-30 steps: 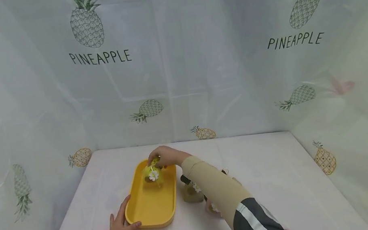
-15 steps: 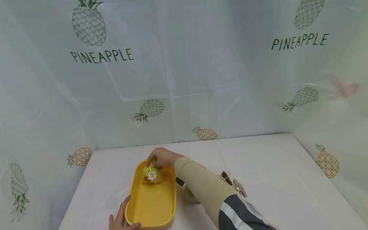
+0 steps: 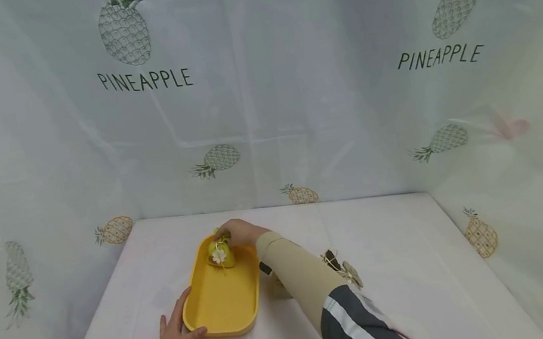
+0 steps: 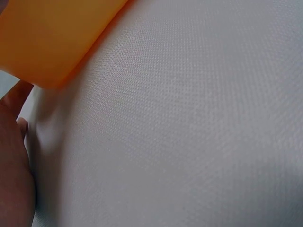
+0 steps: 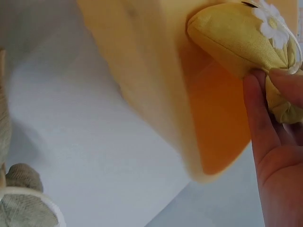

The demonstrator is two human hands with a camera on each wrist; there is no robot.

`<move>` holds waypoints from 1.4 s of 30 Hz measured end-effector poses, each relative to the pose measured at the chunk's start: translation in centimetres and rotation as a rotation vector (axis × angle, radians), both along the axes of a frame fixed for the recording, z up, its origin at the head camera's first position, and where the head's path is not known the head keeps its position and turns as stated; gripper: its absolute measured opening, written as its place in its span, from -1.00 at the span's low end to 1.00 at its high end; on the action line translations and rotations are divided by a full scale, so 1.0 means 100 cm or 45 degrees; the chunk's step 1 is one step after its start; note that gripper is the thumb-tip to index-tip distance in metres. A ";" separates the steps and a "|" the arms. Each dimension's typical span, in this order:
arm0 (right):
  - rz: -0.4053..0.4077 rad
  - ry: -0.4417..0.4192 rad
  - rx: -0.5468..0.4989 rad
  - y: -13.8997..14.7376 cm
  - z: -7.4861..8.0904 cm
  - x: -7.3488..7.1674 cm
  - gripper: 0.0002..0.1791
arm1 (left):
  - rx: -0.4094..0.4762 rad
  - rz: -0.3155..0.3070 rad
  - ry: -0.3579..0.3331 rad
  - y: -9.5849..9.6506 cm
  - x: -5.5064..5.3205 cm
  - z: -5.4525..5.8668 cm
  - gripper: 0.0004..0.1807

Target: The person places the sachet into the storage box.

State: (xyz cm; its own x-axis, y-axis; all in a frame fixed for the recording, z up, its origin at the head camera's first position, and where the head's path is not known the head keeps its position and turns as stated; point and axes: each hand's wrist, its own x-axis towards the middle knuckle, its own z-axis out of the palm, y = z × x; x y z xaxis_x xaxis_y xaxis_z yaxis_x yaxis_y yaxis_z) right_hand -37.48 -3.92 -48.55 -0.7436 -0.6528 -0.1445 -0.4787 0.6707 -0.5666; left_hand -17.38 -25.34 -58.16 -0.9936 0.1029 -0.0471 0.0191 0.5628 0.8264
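Note:
A yellow drawstring pouch (image 3: 221, 257) with a white flower is at the far end of the yellow tray (image 3: 221, 302). My right hand (image 3: 240, 232) pinches its gathered neck. In the right wrist view, the thumb and fingers of the right hand (image 5: 281, 170) hold that neck, and the body of the pouch (image 5: 227, 40) lies against the inside of the tray (image 5: 220, 127). My left hand (image 3: 172, 337) rests on the tray's near left corner, fingers along the side and thumb at the front. The left wrist view shows the tray's outer wall (image 4: 52, 38) beside part of the left hand (image 4: 14, 165).
A greenish pouch (image 3: 279, 290) sits right of the tray, partly hidden by my right sleeve (image 3: 297, 268). Beyond the sleeve lies another item with a bow and cord (image 3: 350, 274). The white table (image 3: 399, 244) meets a pineapple-print curtain (image 3: 292, 99) at the back.
The right hand has lowered the yellow pouch into the tray's far end and shifted it slightly left. The right forearm has swung left, uncovering the bow item. The left hand stays in place.

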 end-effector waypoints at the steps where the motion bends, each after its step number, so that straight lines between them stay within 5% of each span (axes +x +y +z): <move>1: 0.005 0.000 0.003 0.001 0.000 0.000 -0.58 | -0.004 0.001 -0.005 0.000 0.000 0.000 0.09; 15: 0.012 -0.026 0.064 0.024 0.017 0.004 -0.47 | -0.047 0.009 0.009 0.004 -0.002 -0.001 0.09; 22: 0.032 -0.079 0.026 0.043 0.031 0.010 -0.47 | -0.047 0.027 -0.070 0.005 -0.003 -0.002 0.11; 29: 0.135 0.020 0.090 0.066 0.036 0.014 -0.48 | -0.048 0.018 -0.093 0.005 -0.004 -0.004 0.13; 42: 0.173 -0.011 0.155 0.112 0.038 0.037 -0.41 | -0.055 0.012 -0.130 0.001 0.000 0.000 0.15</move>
